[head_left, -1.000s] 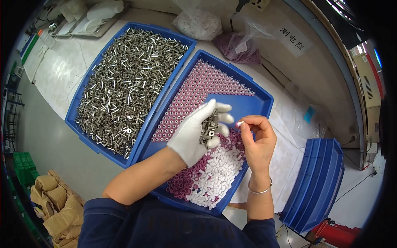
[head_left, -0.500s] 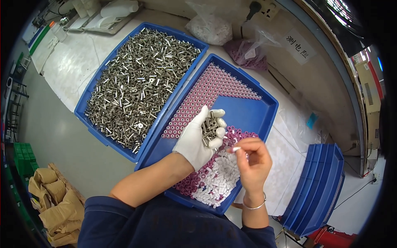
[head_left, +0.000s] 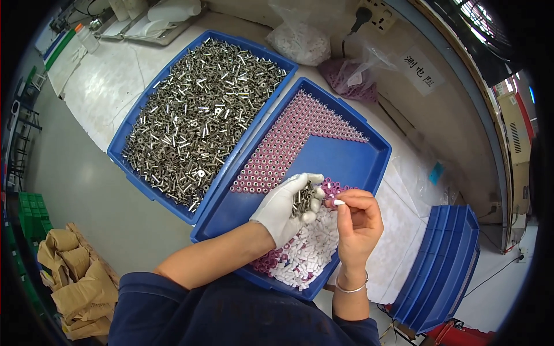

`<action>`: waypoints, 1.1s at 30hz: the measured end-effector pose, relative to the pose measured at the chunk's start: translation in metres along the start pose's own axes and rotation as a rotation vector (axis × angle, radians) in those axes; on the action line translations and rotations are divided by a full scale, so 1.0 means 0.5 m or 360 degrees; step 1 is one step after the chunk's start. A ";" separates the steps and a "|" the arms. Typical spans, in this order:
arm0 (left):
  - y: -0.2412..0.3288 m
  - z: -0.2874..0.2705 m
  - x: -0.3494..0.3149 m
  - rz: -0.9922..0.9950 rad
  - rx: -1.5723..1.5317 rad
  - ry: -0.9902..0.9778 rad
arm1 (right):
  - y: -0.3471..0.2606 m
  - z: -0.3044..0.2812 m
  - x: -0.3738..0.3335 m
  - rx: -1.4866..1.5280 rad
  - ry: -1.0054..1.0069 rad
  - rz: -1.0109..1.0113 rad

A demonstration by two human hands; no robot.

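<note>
My left hand (head_left: pixel 278 212), in a white glove, is cupped over the blue tray (head_left: pixel 340 158), fingers curled around a small heap of metal pins (head_left: pixel 300 202). Close to its fingertips, my bare right hand (head_left: pixel 360 225) pinches a small white cylindrical piece (head_left: pixel 339 202) between thumb and fingers. Beneath both hands lie loose white cylindrical pieces (head_left: pixel 306 254) mixed with pink rings (head_left: pixel 265 263). Upright pink rings with metal centres (head_left: pixel 277 141) stand in close rows along the tray's far and left sides.
A second blue tray (head_left: pixel 131 173), heaped with metal pins, stands to the left. Behind are bags of white pieces (head_left: pixel 300 45) and pink pieces (head_left: pixel 348 79). Stacked blue trays (head_left: pixel 441 265) rise at the right. Brown paper packages (head_left: pixel 81 282) lie at the lower left.
My left hand has moved down toward the loose pieces, still holding the pins. My right hand has stayed close by with the white piece, now nearer the left fingertips.
</note>
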State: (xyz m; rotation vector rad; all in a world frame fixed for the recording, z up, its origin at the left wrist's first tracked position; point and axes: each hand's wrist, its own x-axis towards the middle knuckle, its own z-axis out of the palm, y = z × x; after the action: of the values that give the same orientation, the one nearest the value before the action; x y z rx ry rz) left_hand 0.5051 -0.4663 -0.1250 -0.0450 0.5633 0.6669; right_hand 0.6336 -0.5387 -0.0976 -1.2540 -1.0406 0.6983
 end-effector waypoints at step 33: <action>-0.007 -0.017 -0.002 0.0007 0.0588 -0.0115 | 0.034 0.002 0.004 -0.1127 -0.0049 -0.0588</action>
State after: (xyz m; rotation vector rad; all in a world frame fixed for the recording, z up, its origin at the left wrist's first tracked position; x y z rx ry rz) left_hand 0.5025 -0.4713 -0.1321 0.3251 0.6092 0.5581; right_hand 0.6357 -0.5329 -0.1137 -1.5798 -1.5690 0.0466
